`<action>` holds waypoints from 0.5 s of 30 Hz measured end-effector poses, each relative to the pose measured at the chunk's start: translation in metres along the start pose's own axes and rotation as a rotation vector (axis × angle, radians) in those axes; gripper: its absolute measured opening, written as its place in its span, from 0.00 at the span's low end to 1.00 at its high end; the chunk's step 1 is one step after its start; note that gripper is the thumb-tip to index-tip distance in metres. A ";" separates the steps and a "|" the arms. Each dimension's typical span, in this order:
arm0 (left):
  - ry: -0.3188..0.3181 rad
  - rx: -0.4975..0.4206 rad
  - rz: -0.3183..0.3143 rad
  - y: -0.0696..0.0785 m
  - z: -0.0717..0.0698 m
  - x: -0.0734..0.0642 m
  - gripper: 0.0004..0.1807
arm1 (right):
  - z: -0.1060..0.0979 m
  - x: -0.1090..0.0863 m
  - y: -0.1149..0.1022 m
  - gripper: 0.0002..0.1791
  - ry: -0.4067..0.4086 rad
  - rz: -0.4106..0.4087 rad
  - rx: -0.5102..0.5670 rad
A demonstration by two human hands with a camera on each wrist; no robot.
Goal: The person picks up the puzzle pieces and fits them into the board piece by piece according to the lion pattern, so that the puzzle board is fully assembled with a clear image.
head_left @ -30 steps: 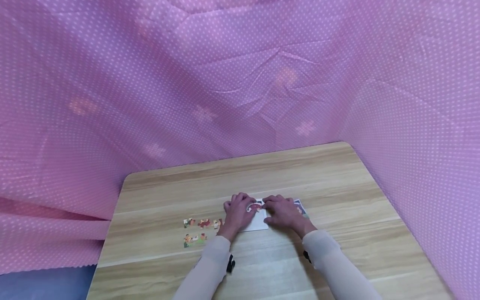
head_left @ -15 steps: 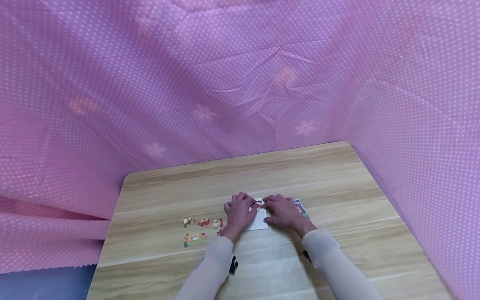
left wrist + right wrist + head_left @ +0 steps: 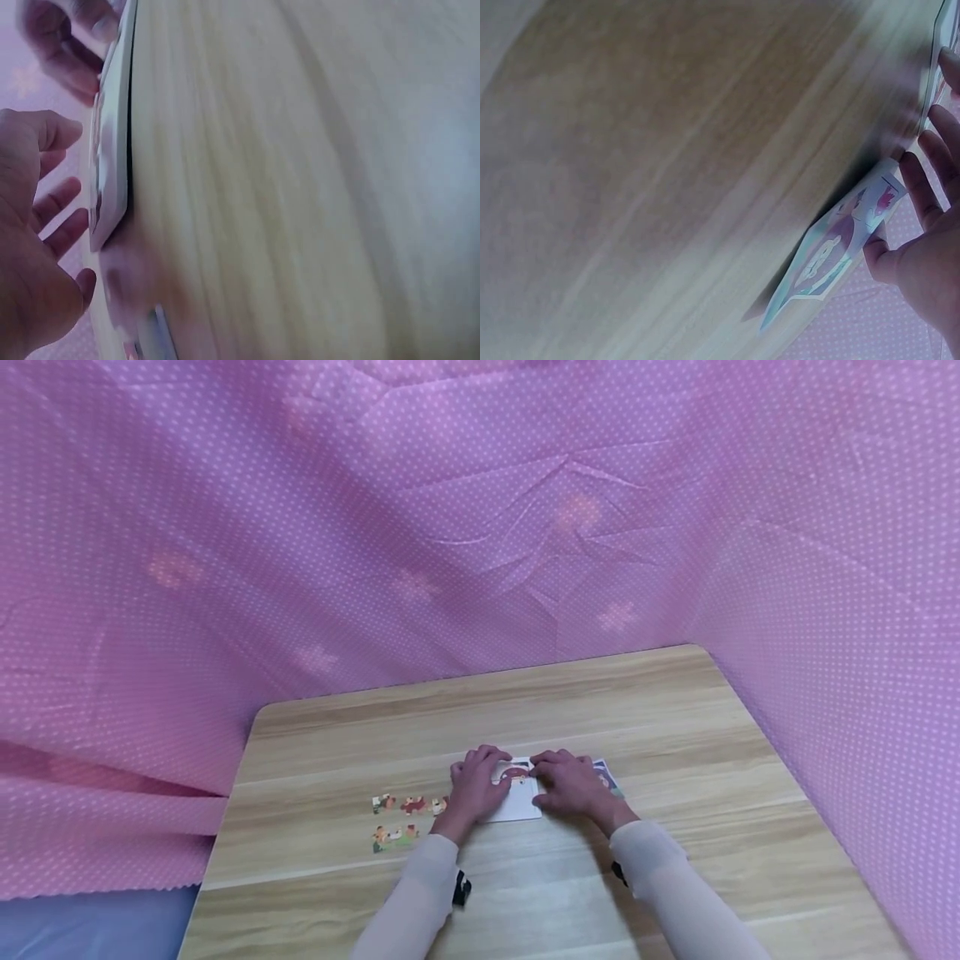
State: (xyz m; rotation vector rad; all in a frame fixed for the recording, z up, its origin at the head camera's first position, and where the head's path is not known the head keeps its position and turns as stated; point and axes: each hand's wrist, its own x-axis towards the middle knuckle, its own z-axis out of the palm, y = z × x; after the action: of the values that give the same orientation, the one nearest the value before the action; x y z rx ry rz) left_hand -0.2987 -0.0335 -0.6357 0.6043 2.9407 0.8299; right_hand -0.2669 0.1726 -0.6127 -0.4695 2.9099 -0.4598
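Observation:
A thin white tray [image 3: 517, 810] lies flat on the wooden table, with a dark red picture piece [image 3: 516, 773] near its top. At the tray's left side is my left hand [image 3: 476, 785], palm down, its thumb reaching over the tray by the picture. In the left wrist view that hand [image 3: 34, 232] shows spread, loosely bent fingers. My right hand [image 3: 573, 785] rests along the tray's right side with relaxed fingers. Just right of it lies a coloured picture card [image 3: 832, 247], partly hidden from above.
Two short rows of small cartoon pieces, an upper row [image 3: 414, 806] and a lower row [image 3: 393, 837], lie left of my left forearm. Pink dotted cloth [image 3: 480, 527] hangs behind the table [image 3: 360, 727] and on both sides.
My left hand shifts slightly right over the tray, then back left, uncovering more of the dark red picture. The right hand stays almost still; the whole view has shifted a little.

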 end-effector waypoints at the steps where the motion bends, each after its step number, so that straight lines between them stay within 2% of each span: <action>1: -0.002 -0.017 -0.001 -0.001 -0.003 -0.001 0.19 | 0.000 0.000 0.000 0.27 0.000 0.002 -0.002; 15: 0.023 -0.059 -0.030 -0.034 -0.028 -0.026 0.18 | 0.000 0.004 -0.003 0.27 -0.015 0.004 0.031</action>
State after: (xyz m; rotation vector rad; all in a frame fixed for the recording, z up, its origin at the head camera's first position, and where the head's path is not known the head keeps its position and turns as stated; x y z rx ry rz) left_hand -0.2903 -0.0840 -0.6308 0.5493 2.9257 0.9238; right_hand -0.2700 0.1685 -0.6120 -0.4601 2.8844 -0.4984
